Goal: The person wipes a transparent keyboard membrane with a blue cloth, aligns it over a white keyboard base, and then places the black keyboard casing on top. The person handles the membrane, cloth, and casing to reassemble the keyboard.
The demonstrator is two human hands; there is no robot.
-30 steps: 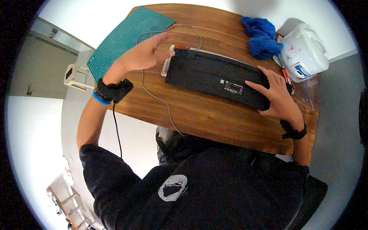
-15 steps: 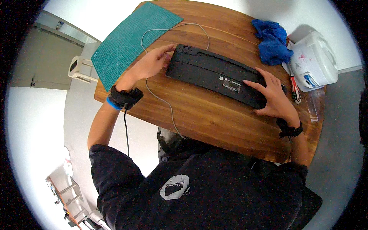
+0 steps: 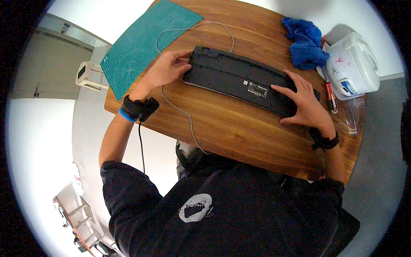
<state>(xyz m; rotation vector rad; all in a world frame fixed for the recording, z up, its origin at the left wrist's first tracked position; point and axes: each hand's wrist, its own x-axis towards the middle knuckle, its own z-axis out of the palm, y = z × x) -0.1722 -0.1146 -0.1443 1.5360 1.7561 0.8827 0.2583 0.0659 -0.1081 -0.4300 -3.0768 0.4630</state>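
A black keyboard (image 3: 233, 73) is turned underside up above the wooden table (image 3: 239, 124), with labels and a folding foot showing. At its left end my left hand (image 3: 169, 68) grips the short edge, thumb toward the near corner and fingertips partly hidden. Spread across the right end, my right hand (image 3: 306, 100) holds it with fingers on the far edge and underside and the thumb at the near edge. A thin grey cable (image 3: 190, 124) loops behind the keyboard, passes by my left hand and runs over the table's near edge.
A green cutting mat (image 3: 145, 47) covers the table's far left. On the right are a crumpled blue cloth (image 3: 305, 45), a white rice cooker (image 3: 351, 64), a red-and-black screwdriver (image 3: 331, 97) and a clear plastic strip (image 3: 351, 118). A pale stool (image 3: 87, 75) stands left.
The keyboard has shifted slightly left and away and tilted a little, so a thin pale line shows along its near edge. My left thumb has come into clearer view at its left end.
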